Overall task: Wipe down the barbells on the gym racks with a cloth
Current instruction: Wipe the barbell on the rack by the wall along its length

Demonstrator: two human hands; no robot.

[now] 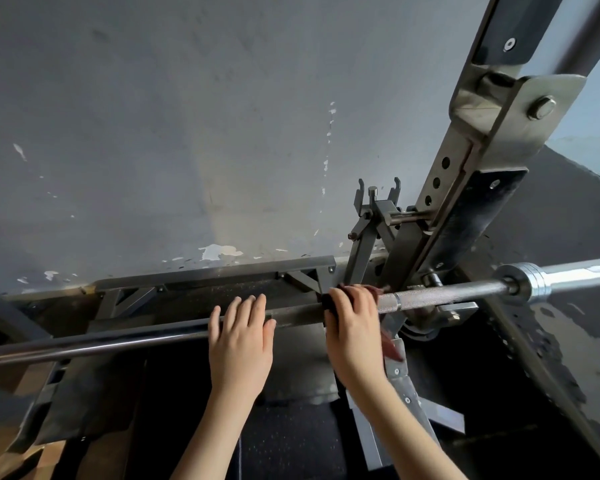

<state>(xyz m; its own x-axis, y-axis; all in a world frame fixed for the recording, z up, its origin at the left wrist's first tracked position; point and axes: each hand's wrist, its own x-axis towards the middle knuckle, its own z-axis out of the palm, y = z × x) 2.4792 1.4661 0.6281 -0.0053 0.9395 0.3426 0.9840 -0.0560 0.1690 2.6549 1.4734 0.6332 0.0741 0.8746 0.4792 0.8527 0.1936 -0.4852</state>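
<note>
While the right hand [355, 327] clamps the cloth [329, 304]: slide firmly along the barbell [447, 294] knurling.
Left hand [241, 341]: fingers straight, resting on barbell; steady it.

Grey wall and worn floor around the station

From my feed, a grey wall [187, 133] fills most of the view, its paint chipped into white patches [219, 251] near the bottom and in a thin line of flecks higher up. Along its foot I see a low steel frame [215, 275] with triangular braces at its corners. Just right of that frame a forked metal fitting [378, 202] stands upright, two hooked prongs with a round pin between them. The dark rubber floor [291, 445] lies below, scuffed to pale blotches [575, 344] on the right. A strip of brown wood [0, 459] shows in the lower left corner.
</note>
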